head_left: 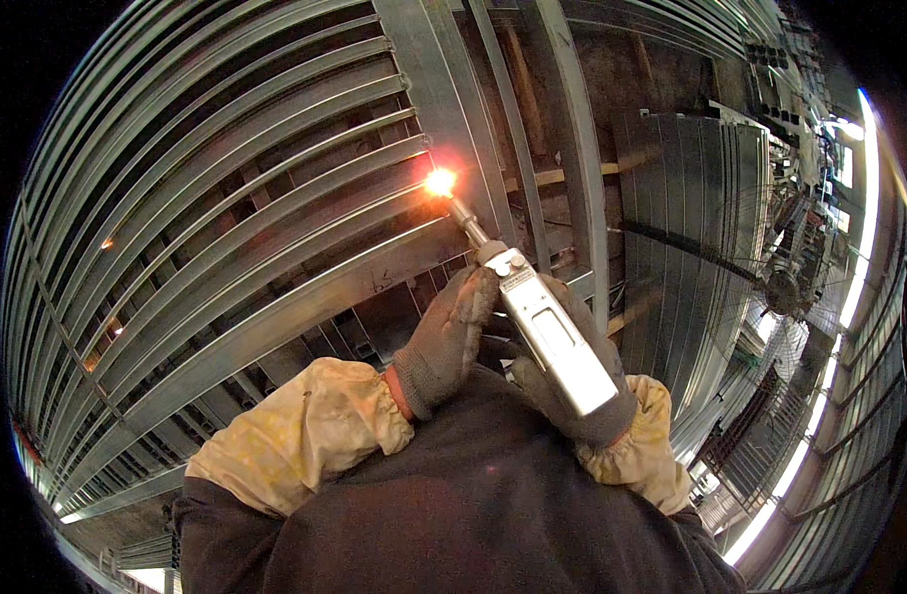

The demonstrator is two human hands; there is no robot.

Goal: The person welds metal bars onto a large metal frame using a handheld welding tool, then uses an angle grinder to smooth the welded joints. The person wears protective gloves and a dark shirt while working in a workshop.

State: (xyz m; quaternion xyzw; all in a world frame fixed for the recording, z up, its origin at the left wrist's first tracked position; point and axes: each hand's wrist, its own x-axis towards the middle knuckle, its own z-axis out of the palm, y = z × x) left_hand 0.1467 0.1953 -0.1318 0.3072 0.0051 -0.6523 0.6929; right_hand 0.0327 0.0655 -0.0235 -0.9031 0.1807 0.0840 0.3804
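Note:
A silver handheld welding gun (560, 346) points up and to the left, away from my body. Its narrow nozzle (467, 220) ends at a bright orange-white glow (440, 182), where a slat meets a wide metal post (439, 94). My right hand (604, 401), in a dark grey glove, is wrapped round the gun's body from the right. Against the left side of its front part, my left hand (444, 339) grips in a matching glove; some of its fingers are hidden behind the gun. The joint under the glow is washed out by the light.
A large metal frame of parallel slats (246, 213) fills the left side. More long metal bars (577, 129) run upward right of the post. Grey metal panels (671, 238) stand further right, near a round caged fan (785, 289). Light sleeve covers (300, 436) wrap my forearms.

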